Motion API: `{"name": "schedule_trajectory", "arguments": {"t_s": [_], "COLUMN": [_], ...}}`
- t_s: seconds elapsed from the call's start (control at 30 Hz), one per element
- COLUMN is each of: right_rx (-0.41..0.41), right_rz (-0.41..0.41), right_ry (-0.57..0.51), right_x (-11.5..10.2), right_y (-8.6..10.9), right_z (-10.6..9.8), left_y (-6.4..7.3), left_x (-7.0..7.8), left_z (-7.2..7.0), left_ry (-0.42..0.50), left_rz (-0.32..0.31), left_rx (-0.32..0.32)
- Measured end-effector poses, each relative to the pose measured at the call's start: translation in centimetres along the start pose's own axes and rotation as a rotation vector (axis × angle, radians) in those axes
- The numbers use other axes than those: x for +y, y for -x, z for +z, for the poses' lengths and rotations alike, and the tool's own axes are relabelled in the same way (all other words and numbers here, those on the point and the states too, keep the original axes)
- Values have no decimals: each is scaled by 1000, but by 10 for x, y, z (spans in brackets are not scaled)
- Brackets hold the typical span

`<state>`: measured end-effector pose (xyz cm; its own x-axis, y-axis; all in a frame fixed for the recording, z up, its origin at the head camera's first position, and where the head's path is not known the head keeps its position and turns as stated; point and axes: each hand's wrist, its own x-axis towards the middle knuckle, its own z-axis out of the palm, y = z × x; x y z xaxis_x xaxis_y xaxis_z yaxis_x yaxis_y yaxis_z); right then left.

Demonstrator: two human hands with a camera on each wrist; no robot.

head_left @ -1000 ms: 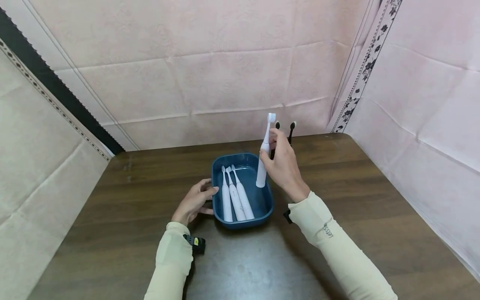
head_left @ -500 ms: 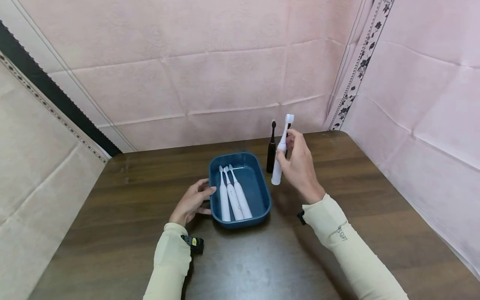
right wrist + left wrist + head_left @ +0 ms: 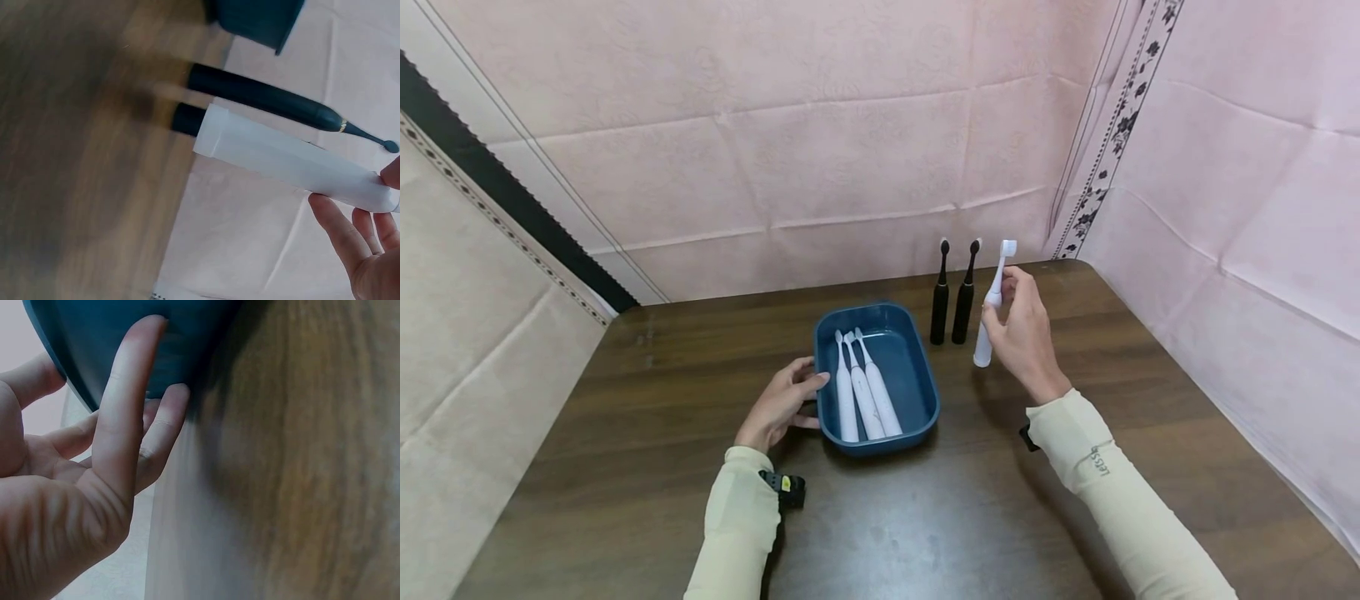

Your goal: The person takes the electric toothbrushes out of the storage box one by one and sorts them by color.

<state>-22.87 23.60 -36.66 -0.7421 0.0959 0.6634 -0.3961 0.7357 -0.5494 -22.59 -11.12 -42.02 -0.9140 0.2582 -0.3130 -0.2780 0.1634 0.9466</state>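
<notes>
In the head view my right hand (image 3: 1022,329) pinches a white electric toothbrush (image 3: 981,346) between thumb and fingers. It is held nearly upright, bristles at the top, its base close over the table. Just left of it, two black electric toothbrushes stand upright, one (image 3: 939,315) beside the other (image 3: 964,313). My left hand (image 3: 781,402) holds the left side of a blue tray (image 3: 927,375), thumb at the rim and fingers against the outer wall (image 3: 187,337). Three white electric toothbrushes (image 3: 865,400) lie side by side in the tray's left half.
The wooden table (image 3: 647,433) reaches back to a pale pink cloth wall (image 3: 850,167). More cloth hangs at the left and right (image 3: 1247,250). The black toothbrushes stand between the tray and the right hand, near the back edge.
My right hand has carried the white electric toothbrush from over the tray's right side rightward past both black ones, which now show fully. The left hand stays at the tray.
</notes>
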Motion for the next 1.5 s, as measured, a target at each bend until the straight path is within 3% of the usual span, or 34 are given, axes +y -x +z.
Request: {"name": "schedule_trajectory", "arguments": {"t_s": [0.23,0.7,1.5], "right_rx": [18,71,86], "right_rz": [3,103,172], "right_ry": [27,64,46], "right_x": [15,38,46], "right_y": [3,7,16], "right_z": [3,-9,-11], "left_y": [-1,-4,-5], "left_x": [-1,-1,-3], "left_z": [-1,0,-1], "left_ry": [-2,-7,4], "left_rz": [0,-7,7], "left_rx": [8,11,-7]}}
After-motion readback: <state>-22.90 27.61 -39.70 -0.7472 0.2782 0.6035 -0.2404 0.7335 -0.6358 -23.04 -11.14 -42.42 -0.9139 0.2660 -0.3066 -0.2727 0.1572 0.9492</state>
